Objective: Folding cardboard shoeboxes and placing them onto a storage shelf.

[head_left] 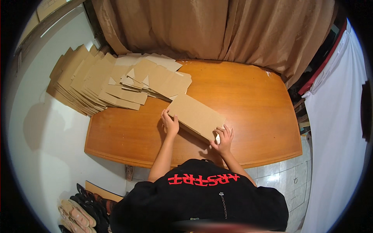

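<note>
Two hands hold a brown cardboard box (197, 115) over the table (252, 91).
The left hand (170, 122) grips the box's left end, the right hand (223, 139) its right end, fingers curled around the edges. Left of the box and beyond it lie overlapping flat cardboard pieces (91, 79); farther beyond the box hangs a brown curtain (186, 29).

Flattened cartons (165, 79): on table (248, 93), behind-left of box (196, 114) | curtain (175, 27): behind table | cloth (334, 124): right
</note>
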Demonstrator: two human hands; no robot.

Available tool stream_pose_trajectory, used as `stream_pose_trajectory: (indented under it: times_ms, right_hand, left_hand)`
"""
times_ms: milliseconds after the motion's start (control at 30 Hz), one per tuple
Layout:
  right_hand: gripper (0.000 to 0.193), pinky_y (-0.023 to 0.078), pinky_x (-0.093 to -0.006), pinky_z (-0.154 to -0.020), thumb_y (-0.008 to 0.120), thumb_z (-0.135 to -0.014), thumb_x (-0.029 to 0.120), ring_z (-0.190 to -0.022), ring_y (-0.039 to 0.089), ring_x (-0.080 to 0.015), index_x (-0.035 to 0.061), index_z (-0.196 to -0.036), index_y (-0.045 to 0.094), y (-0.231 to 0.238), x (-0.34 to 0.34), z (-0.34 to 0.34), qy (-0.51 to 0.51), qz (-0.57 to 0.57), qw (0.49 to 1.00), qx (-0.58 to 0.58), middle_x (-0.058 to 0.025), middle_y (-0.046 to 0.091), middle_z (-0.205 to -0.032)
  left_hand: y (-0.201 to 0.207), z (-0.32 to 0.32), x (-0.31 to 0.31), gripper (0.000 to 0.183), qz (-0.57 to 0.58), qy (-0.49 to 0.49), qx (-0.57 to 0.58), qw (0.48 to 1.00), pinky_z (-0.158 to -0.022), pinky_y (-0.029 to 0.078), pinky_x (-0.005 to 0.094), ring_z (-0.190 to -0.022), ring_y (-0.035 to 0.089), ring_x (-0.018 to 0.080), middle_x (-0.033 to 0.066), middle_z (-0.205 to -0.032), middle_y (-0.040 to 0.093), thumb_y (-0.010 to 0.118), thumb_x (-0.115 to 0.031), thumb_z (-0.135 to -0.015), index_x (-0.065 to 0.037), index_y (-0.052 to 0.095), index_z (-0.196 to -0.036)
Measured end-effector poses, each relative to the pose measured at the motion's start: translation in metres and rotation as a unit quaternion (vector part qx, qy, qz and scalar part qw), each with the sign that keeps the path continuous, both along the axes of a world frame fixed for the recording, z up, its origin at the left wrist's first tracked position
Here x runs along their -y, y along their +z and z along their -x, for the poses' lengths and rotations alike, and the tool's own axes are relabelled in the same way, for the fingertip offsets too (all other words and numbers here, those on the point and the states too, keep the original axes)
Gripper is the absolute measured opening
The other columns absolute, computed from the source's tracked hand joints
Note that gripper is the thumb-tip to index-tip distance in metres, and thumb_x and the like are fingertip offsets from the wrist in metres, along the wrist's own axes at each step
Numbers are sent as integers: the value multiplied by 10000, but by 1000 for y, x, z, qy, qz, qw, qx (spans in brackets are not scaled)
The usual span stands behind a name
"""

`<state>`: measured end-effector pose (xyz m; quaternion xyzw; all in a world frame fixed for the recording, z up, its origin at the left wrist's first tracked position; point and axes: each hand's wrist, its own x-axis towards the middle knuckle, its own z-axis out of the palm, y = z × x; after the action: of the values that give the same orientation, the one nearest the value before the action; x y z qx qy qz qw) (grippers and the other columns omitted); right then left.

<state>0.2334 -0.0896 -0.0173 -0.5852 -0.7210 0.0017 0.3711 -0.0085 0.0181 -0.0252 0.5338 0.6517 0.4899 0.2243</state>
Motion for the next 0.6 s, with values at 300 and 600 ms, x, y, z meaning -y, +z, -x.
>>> stream_pose_trajectory:
  times_ms: [300, 600]
  right_hand:
    - [1288, 232, -566, -1003, 819, -352, 542, -1280, 39, -518, 151, -1390, 164, -13, -29, -9, 177, 74, 972, -133, -368, -86, -1362]
    - [1398, 169, -626, -992, 808, -318, 609, -1266, -113, -527, 214, -1397, 13, -44, -6, 8, 267, 60, 944, -185, -384, -196, -1326]
  left_hand:
    - [-21, 31, -11, 679, 53, 10, 168, 984, -1008, 278, 393, -1224, 344, 351, 233, -1332, 331, 575, -194, -799, 0, 203, -1334]
    - [-40, 57, 43, 716, 96, 63, 121, 986, -1018, 252, 407, -1250, 291, 353, 230, -1354, 296, 607, -300, -762, 2, 254, -1306]
